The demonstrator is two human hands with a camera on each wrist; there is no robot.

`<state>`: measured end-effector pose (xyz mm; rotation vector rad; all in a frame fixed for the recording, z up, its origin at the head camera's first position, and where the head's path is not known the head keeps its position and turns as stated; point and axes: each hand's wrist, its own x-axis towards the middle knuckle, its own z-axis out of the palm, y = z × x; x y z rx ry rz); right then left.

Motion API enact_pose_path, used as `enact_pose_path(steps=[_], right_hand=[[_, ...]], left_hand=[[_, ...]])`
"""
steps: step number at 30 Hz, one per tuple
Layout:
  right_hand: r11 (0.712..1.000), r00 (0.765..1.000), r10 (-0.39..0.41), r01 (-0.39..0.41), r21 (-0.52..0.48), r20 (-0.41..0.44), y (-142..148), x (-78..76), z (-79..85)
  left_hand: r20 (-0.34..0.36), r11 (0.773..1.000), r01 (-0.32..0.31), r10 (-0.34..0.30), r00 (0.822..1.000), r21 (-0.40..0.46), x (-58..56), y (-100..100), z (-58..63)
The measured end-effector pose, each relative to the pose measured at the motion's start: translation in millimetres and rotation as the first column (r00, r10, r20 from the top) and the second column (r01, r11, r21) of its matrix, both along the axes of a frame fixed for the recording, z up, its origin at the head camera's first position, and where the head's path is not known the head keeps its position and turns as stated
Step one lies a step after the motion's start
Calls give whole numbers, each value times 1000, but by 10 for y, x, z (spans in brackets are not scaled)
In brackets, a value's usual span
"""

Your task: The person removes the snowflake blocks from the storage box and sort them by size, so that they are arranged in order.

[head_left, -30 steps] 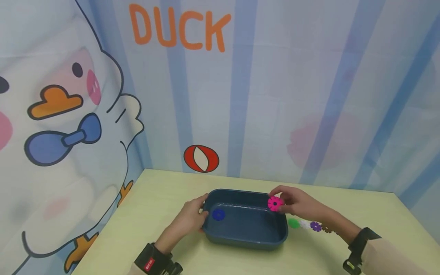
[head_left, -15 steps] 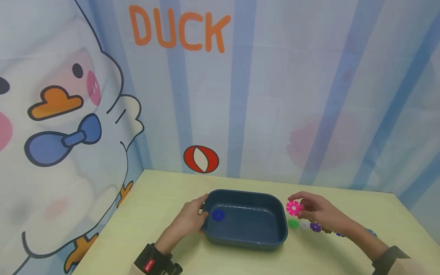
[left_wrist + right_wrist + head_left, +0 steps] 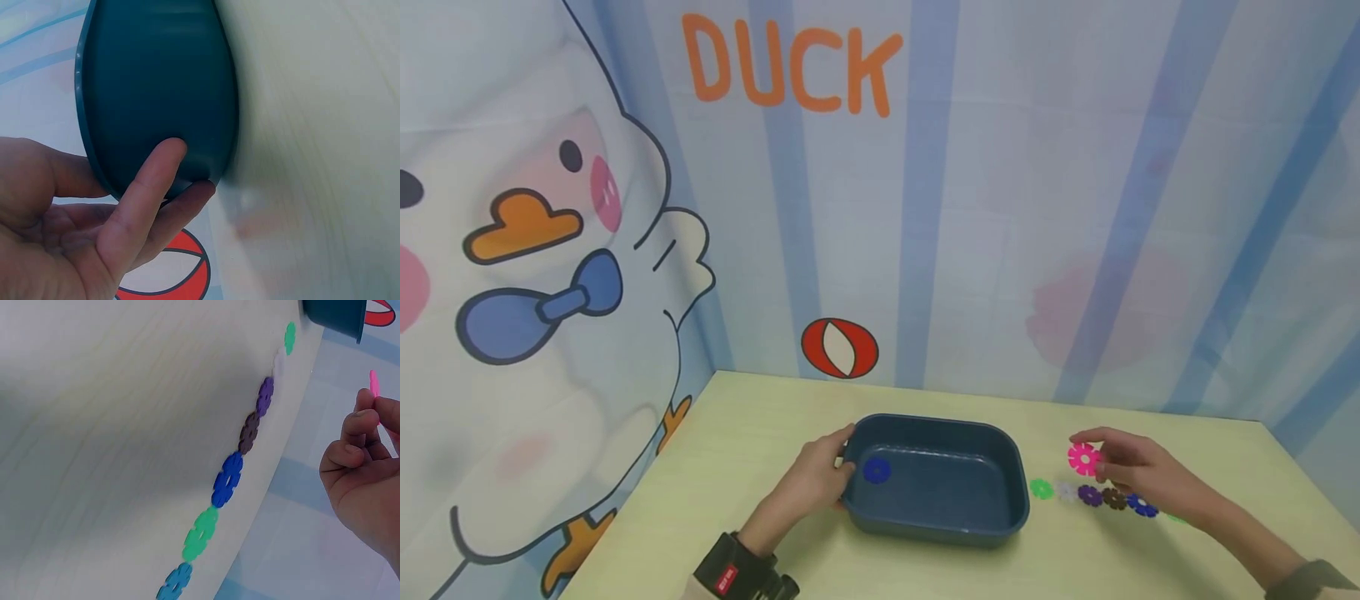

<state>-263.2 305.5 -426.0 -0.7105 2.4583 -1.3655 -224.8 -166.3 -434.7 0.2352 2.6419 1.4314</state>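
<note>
A dark blue rectangular tub stands on the pale yellow table, with one blue notched plastic disc lying inside near its left end. My left hand grips that end, fingers against the wall in the left wrist view. To the right of the tub, my right hand pinches a bright pink snowflake disc between thumb and fingers, raised over a row of discs. In the right wrist view the pink disc shows edge-on at the fingertips.
The row runs rightward from the tub: green, white, purple, brown and blue discs. Beyond them come another green disc and a light blue one. A printed cloth backdrop hangs behind the table.
My right hand has moved right, from over the tub's right rim to above the row, carrying the pink disc. My left hand and the tub have stayed put.
</note>
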Motion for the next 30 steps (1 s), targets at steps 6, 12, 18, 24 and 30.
enact_pose_path(steps=[6, 12, 18, 24, 30], right_hand=[[1000, 1000, -22, 22, 15, 8, 201, 13, -38], [1000, 1000, -14, 13, -27, -9, 490, 15, -109], [997, 996, -71, 68, -44, -55, 811, -9, -194], [988, 986, -154, 155, 7, -69, 1080, 3, -327], [931, 941, -336, 339, 132, -47, 1221, 89, -420]], left_hand=[[4, 1000, -8, 8, 1000, -6, -2, 2, 12], [7, 1000, -13, 14, 1000, -11, -21, 1, 7], [6, 1000, -12, 12, 1000, -18, -44, -5, 2], [-1, 1000, -8, 8, 1000, -17, -38, -7, 0], [5, 1000, -6, 6, 1000, -20, -22, -4, -14]])
